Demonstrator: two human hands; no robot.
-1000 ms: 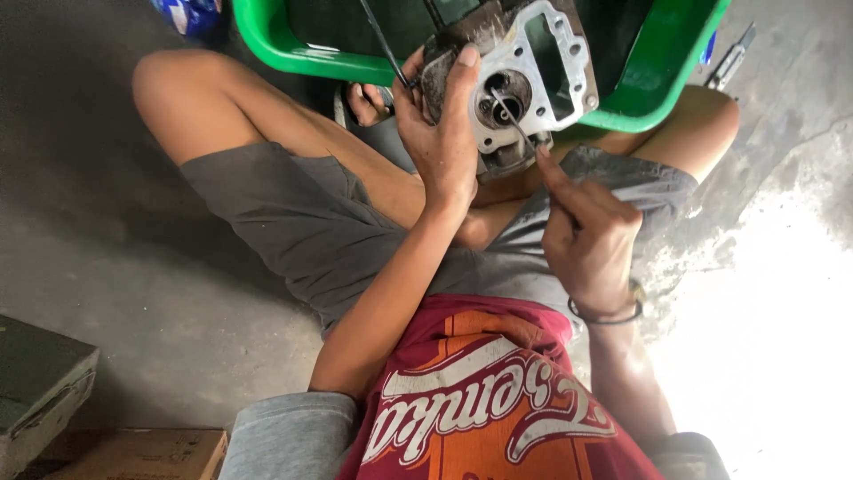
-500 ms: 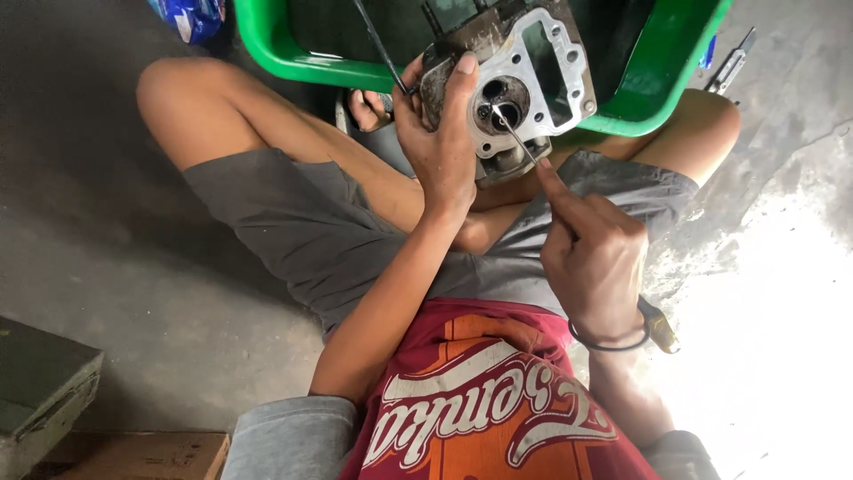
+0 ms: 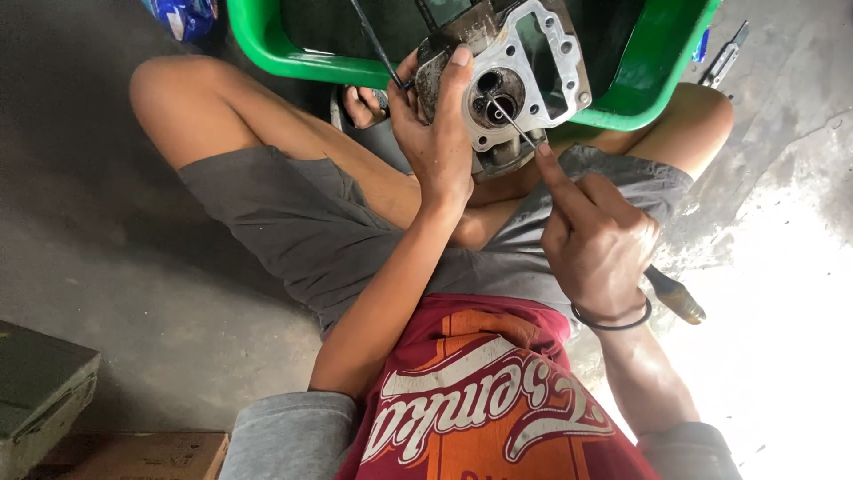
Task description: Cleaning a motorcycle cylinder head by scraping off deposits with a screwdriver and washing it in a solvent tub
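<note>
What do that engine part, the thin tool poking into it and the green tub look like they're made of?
Engine part: likely cast aluminium, going by its dull grey, grimy body and paler machined face. Thin tool, held by the right hand: probably steel, a slim, dark, straight shaft. Green tub: plastic, with glossy, uniform colour and a rounded moulded rim.

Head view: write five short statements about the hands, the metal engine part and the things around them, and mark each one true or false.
1. The left hand grips the grey metal engine part from its side. True.
2. The right hand pokes a thin metal tool into the part's round opening. True.
3. The tub behind the part is red. False: it is green.
4. The right wrist is bare. False: a dark band circles it.
5. The person stands at a workbench. False: the person sits cross-legged on the concrete floor.
</note>
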